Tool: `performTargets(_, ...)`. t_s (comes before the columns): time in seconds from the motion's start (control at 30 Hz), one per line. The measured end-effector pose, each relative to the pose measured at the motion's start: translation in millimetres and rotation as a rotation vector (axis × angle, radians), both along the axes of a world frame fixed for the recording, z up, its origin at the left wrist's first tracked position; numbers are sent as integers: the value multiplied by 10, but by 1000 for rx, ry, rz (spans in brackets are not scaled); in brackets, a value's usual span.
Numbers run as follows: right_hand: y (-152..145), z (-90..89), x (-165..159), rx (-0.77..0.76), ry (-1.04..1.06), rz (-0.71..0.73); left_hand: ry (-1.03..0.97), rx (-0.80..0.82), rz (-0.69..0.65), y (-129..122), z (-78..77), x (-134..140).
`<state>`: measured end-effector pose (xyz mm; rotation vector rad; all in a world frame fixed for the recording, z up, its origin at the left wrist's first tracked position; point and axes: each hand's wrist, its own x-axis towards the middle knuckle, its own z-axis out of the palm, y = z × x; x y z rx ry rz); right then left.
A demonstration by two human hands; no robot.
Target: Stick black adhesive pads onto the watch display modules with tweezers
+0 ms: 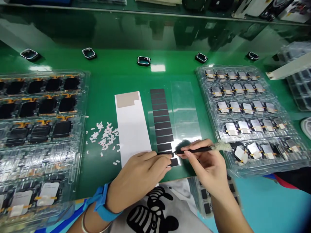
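Left hand [143, 168] fingertips pinching black sticker strip [162, 124] low end, right hand [206, 161] gripping tweezers [194, 150] at 3 o'clock, tips hidden, tray [267, 168] edge cropped.

- The left hand [143, 170] is bare, with no glove and no ring to be seen.
- A bright blue band [103, 202] wraps the left wrist; a thin silvery bangle [85, 223] sits just behind it on the forearm.
- The right hand [209, 165] and forearm are bare, with no sleeve.
- A light grey shirt [157, 210] carries a black-and-white striped cartoon print.
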<state>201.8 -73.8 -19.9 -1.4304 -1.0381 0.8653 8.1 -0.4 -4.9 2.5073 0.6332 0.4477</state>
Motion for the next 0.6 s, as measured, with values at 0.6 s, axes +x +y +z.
performTargets(0.6, 46, 32, -17, 18, 108, -98, -62, -144, 102, -37, 15, 3)
